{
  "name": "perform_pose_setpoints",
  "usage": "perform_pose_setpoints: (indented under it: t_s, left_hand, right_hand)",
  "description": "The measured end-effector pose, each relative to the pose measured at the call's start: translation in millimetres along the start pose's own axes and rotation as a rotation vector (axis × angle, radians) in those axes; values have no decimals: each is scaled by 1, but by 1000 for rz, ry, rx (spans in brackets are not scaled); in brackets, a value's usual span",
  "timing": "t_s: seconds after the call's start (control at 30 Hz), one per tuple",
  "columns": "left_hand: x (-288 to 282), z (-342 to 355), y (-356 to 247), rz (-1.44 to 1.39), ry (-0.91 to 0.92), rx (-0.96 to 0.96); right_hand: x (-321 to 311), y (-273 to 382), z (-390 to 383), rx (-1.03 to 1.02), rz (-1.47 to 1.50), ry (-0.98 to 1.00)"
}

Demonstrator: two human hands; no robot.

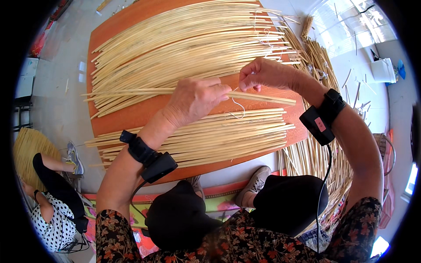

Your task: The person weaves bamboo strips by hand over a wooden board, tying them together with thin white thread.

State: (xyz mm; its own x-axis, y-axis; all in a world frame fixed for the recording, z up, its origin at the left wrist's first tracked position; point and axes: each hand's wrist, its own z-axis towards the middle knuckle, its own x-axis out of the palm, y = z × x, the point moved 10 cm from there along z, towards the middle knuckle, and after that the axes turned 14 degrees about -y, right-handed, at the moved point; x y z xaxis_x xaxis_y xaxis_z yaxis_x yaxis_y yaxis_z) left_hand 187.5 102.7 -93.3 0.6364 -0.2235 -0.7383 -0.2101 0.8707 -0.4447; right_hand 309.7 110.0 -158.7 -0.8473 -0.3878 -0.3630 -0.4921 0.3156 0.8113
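Closed around a few pale straw-coloured stalks [267, 98] is my left hand [194, 99]; the stalks lie crosswise over the table, their ends sticking out to either side. My right hand [268, 75] is just beyond and to the right, thumb and fingers pinched on a thin white string [241, 109]. That string runs between the two hands at the stalks, and a loose loop hangs below. Whether it is knotted there cannot be seen. A wide layer of stalks [175, 55] covers the far side of the table, and a smaller layer [219, 136] lies nearer me.
The stalks rest on an orange-brown table [120, 125]. More white string [265, 39] curls over the far layer's right end. Piled stalks [324, 166] fill the floor at right, near a white bucket [383, 71]. Another person [52, 221] sits at lower left beside a stalk bundle [33, 147].
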Motion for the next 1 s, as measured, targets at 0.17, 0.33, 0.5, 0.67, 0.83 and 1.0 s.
perform_pose_setpoints:
  t_s: [0.17,0.33,0.5,0.67,0.83,1.0]
  left_hand:
    - [13,-13,9,53,53,-32]
    - [20,-31,13,92,80,-77]
    - [18,-37,9,76,62,-102]
    - [13,-46,2,87,43,-115]
    - [3,-43,-12,136,-31,-30]
    - [4,-51,-14,185,-18,1]
  right_hand:
    - [-34,-21,19,98,148,-384]
    - [-29,-32,11,193,766,-596]
    - [-33,-36,8,44,1080,-749]
    - [-47,-30,12,-37,1037,-802]
    - [-26,-37,14,33,1222,-801]
    - [-21,-37,17,-5,1300,-731]
